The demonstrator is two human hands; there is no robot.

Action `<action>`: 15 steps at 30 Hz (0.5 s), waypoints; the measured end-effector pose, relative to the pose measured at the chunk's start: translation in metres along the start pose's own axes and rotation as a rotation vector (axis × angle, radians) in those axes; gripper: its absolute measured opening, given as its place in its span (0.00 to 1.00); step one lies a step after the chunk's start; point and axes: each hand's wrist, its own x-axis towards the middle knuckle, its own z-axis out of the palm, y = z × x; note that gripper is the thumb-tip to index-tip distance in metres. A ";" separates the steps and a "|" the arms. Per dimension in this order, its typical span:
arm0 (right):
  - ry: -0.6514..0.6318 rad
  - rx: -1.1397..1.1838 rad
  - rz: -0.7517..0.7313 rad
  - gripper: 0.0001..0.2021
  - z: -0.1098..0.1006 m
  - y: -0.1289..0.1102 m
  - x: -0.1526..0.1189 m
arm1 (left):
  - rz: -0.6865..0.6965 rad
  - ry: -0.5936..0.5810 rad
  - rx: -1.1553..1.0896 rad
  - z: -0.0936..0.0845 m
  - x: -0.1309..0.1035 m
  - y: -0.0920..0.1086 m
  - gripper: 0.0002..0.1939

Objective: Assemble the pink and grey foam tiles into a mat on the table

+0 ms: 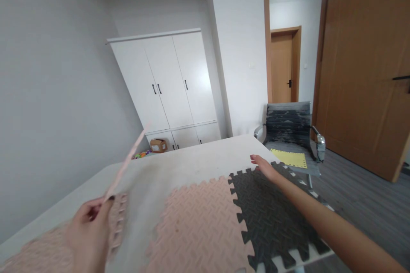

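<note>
My left hand [86,230], slightly blurred, is closed in a pinch on a long thin pink strip [130,158] that points up and away over the table. Below that hand lies a pink textured foam mat [40,249] with a toothed edge, partly hidden by the hand. In the middle of the table rests another pink foam mat [201,222], its toothed right side against a black foam mat [272,209]. My right hand [264,168] reaches over the black mat's far edge with fingers stretched out, holding nothing; whether it touches the mat I cannot tell.
The white table [188,164] extends towards a white cabinet [173,81]. Beside the cabinet's base sits a cardboard box [158,145]. A dark chair [288,119] with a yellow sheet [290,158] on its seat stands past the table's right edge, near an open wooden door [365,68].
</note>
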 end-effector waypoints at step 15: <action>0.168 -0.164 0.132 0.25 -0.121 0.035 0.027 | 0.549 -0.993 0.120 0.277 -0.118 0.101 0.08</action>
